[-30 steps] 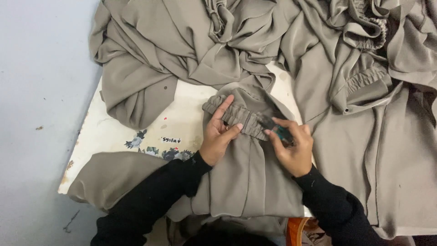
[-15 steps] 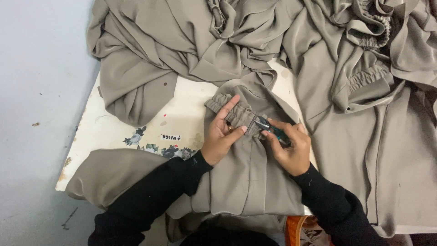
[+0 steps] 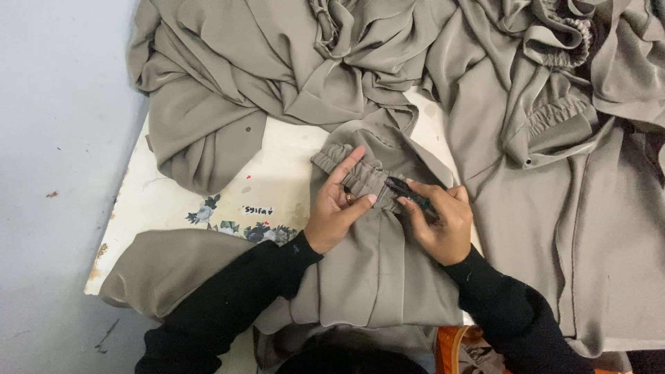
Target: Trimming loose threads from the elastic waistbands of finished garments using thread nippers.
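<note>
1. The gathered elastic cuff [image 3: 357, 176] of a taupe garment piece [image 3: 377, 270] lies near the middle of the scene, on the near part of the white table [image 3: 173, 201], just in front of the person; the cuff sits at the far end of the folded piece, ruched into small pleats
2. The left hand [image 3: 336, 204] rests on the cuff's left part, fingers stretched out and close together, thumb lying across under the pleats, so the band is pinned flat rather than gripped
3. The right hand [image 3: 440, 221] has its fingers curled together and clamped on a small dark thread snip [image 3: 409, 194], whose tip touches the right end of the cuff, just beside the left thumb
4. Judging from how things lie, the work on this cuff is under way: the tool is at the seam, and whether any loose thread is cut already cannot be told, since the threads are too small to see
5. Both forearms wear black sleeves [image 3: 228, 305], coming in from the near edge
6. Far and to the left, a heap of the same taupe cloth [image 3: 228, 76] lies crumpled; which of those pieces are finished cannot be told
7. To the right, more taupe garments [image 3: 582, 180] spread flat, with another gathered elastic band [image 3: 561, 114] and a further ruffled one [image 3: 575, 34] at the far right
8. A floral print [image 3: 242, 228] shows on the bare table left of the hands, and the grey floor [image 3: 55, 173] runs along the left side
</note>
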